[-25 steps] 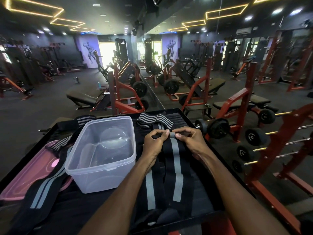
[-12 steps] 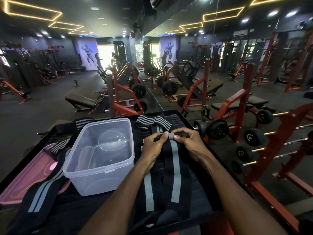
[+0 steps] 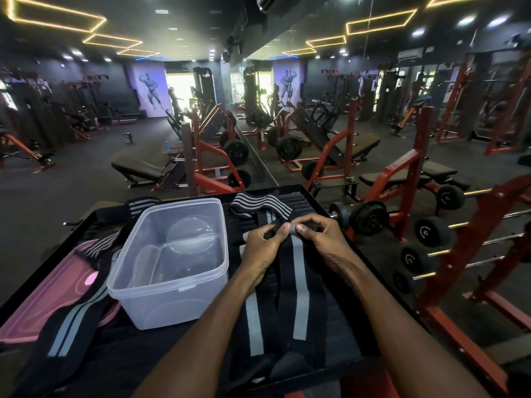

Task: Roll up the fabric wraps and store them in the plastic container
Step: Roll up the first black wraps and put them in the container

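A black fabric wrap with a grey stripe lies lengthwise on the black table, running toward me. At its far end my left hand and my right hand both pinch a small tight roll of the wrap, thumbs meeting at the middle. A second striped strip lies just left of it. The clear plastic container stands to the left of my hands, open, with no wrap inside. Another wrap trails across the pink lid at the left. A wrap with several grey stripes lies beyond my hands.
A pink lid lies flat at the table's left. A red rack of black dumbbells stands close on the right. Benches and red weight machines fill the gym floor beyond the table, with a mirror wall behind.
Both hands have kept pinching the wrap's far end and have turned it a little, so the roll is slightly thicker. The container and other wraps have not moved.
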Tool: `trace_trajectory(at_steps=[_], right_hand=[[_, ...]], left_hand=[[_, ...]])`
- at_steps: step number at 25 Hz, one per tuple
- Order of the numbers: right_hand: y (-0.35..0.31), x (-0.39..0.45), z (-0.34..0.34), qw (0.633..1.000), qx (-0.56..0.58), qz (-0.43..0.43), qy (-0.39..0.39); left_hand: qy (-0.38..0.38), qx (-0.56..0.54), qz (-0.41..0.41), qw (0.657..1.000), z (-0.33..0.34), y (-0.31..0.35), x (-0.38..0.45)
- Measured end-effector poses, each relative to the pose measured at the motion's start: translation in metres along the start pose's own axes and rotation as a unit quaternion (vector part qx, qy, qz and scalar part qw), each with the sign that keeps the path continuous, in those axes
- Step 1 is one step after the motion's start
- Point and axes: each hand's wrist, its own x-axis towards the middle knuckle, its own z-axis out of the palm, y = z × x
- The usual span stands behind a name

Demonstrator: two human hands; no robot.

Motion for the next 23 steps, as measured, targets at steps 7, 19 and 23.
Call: trace_trajectory(at_steps=[7, 19, 23], right_hand=[[0.0013, 0.0012, 0.0028, 0.998, -0.033, 0.048, -0.002], [-0.0001, 0.0043, 0.0018, 0.998, -0.05, 0.031, -0.01], [-0.0016, 0.0044, 0.0012, 0.999, -0.051, 0.019, -0.006]], left_hand=[[0.016, 0.034, 0.057, 0.998, -0.0028, 0.0048, -0.0041], [0.028, 0.008, 0.065, 0.997, -0.0033, 0.0039, -0.0024], [0.006, -0.027, 0.013, 1.0, 0.0005, 0.0029, -0.0007]])
